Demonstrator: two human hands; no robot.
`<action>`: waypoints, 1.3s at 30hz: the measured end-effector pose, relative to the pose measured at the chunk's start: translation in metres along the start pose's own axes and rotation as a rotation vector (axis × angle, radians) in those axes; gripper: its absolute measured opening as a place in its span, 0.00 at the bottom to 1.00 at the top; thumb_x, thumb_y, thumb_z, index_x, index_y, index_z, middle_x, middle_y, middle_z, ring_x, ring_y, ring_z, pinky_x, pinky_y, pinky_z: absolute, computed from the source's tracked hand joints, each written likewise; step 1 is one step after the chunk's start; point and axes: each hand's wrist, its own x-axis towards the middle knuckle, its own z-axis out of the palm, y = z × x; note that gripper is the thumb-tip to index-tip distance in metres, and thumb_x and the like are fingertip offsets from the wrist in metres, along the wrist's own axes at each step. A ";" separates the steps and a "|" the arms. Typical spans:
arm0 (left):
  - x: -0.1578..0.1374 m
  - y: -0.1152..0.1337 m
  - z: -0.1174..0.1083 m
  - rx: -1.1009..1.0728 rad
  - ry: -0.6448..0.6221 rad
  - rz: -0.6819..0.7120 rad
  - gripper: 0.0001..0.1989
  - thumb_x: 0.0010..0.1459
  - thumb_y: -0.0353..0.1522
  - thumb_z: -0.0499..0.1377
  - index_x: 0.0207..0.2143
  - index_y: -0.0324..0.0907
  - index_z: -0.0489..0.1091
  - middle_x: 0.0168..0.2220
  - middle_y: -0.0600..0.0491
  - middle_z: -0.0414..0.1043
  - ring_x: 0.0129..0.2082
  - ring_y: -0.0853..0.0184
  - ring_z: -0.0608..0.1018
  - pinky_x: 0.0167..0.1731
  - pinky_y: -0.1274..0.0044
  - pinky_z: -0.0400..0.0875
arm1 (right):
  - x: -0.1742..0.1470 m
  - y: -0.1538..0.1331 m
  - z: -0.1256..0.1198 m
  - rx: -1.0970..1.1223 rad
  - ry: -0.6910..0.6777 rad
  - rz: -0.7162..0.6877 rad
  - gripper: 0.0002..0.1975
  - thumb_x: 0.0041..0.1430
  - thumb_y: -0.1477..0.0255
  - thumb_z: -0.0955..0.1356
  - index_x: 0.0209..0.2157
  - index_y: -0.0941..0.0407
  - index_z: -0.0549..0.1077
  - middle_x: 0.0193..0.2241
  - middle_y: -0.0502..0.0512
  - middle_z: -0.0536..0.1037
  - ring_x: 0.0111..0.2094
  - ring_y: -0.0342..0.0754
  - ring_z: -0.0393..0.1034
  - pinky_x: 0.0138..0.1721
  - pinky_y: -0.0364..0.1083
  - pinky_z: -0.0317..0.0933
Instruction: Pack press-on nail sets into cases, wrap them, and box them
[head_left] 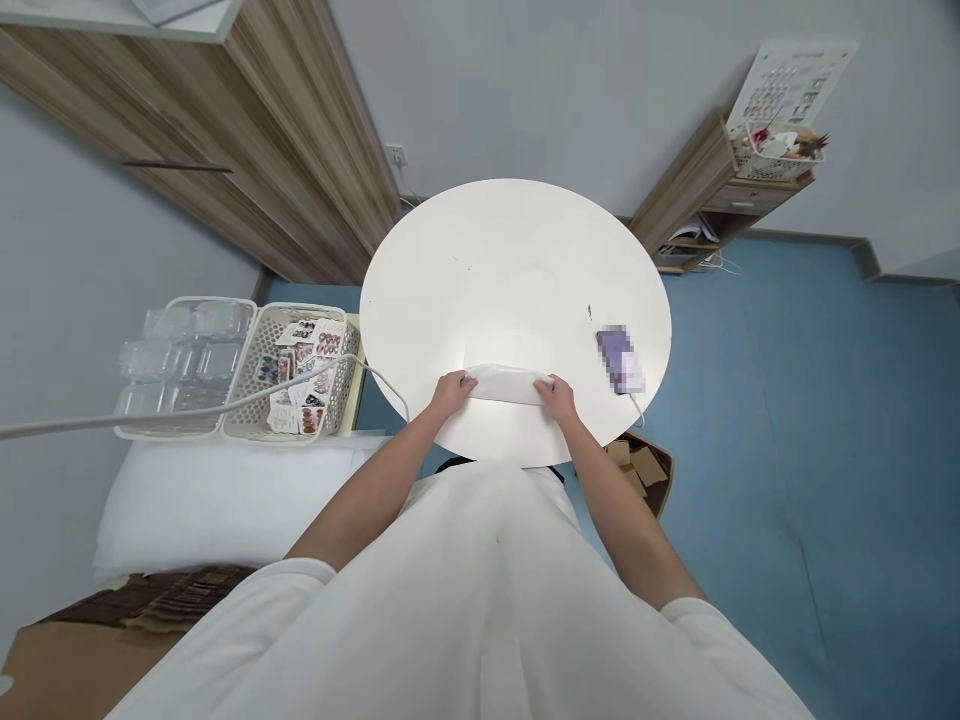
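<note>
A folded white sheet (508, 384) lies low on the round white table (517, 260), close to its front edge. Whether it is cloth, paper or soft foam I cannot tell. My left hand (453, 391) grips its left end, thumb on top. At the opposite end my right hand (556, 397) pinches it in the same way. The sheet stretches as a narrow band between both hands, with a thin reddish line along its lower edge. The undersides of my fingers are hidden.
A phone-like object (619, 358), blurred out, lies right with a cable. Left stand a basket of small cards (247, 405), a basket of clear plastic boxes (180, 430) and a white cable (187, 412) crossing them. A cardboard box (664, 475) stands below the table's right edge.
</note>
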 end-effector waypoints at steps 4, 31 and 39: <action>-0.004 0.000 0.006 0.087 0.058 -0.006 0.13 0.54 0.36 0.51 0.19 0.43 0.56 0.20 0.54 0.60 0.25 0.66 0.67 0.25 0.76 0.57 | 0.001 -0.002 0.009 -0.098 0.075 0.005 0.13 0.54 0.60 0.61 0.25 0.54 0.61 0.21 0.47 0.64 0.25 0.44 0.57 0.27 0.43 0.52; -0.033 0.040 0.066 0.188 0.129 0.282 0.22 0.53 0.33 0.53 0.51 0.40 0.59 0.59 0.41 0.51 0.58 0.51 0.56 0.55 0.57 0.53 | 0.002 -0.004 0.004 0.332 -0.072 0.200 0.38 0.44 0.64 0.69 0.56 0.51 0.48 0.46 0.59 0.65 0.40 0.49 0.67 0.38 0.47 0.64; -0.038 0.059 0.080 0.229 0.078 0.327 0.21 0.54 0.34 0.53 0.51 0.40 0.60 0.59 0.41 0.52 0.58 0.51 0.56 0.53 0.58 0.56 | 0.000 0.015 -0.023 0.454 -0.165 0.272 0.09 0.43 0.67 0.66 0.28 0.54 0.62 0.21 0.44 0.61 0.21 0.40 0.57 0.22 0.42 0.54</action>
